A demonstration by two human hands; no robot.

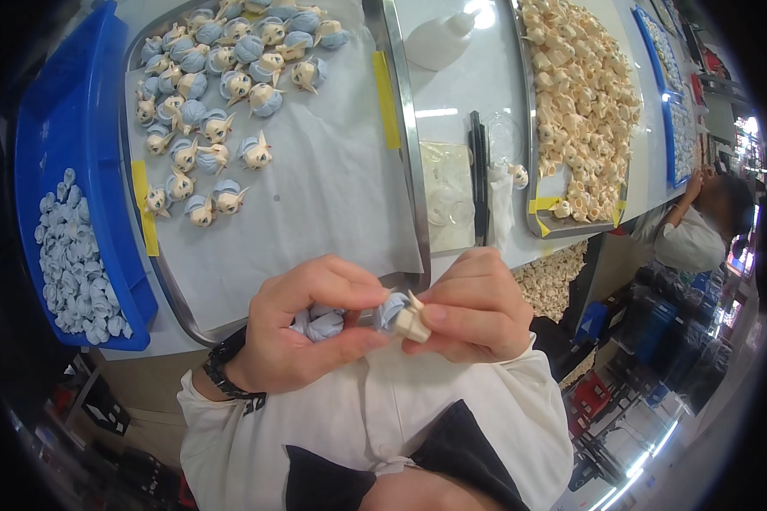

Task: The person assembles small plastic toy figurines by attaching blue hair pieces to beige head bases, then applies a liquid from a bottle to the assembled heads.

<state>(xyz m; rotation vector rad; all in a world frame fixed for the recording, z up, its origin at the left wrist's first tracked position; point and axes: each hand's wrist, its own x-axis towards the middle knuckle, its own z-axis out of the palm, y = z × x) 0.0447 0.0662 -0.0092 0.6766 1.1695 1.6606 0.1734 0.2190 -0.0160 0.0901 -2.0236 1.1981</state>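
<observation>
In front of my chest, my right hand point(477, 311) pinches a small beige doll head point(412, 325) with a pointed ear. At its left side sits a pale blue hair piece point(389, 312), touching the head. The thumb and fingertips of my left hand point(311, 315) close on that hair piece. More pale blue hair pieces point(320, 324) are tucked in the left palm, partly hidden by the fingers. Beyond my hands lies a metal tray point(418, 204) lined with white sheet, where several doll heads with blue hair point(217, 128) stand toward the far left.
On the left, a blue bin point(64, 128) holds loose blue hair pieces point(77, 264). A right-hand metal tray point(533, 170) is heaped with bare beige heads point(579, 102). Between the trays are a white squeeze bottle point(439, 41) and black tweezers-like tools point(478, 179). Another person point(694, 221) sits at far right.
</observation>
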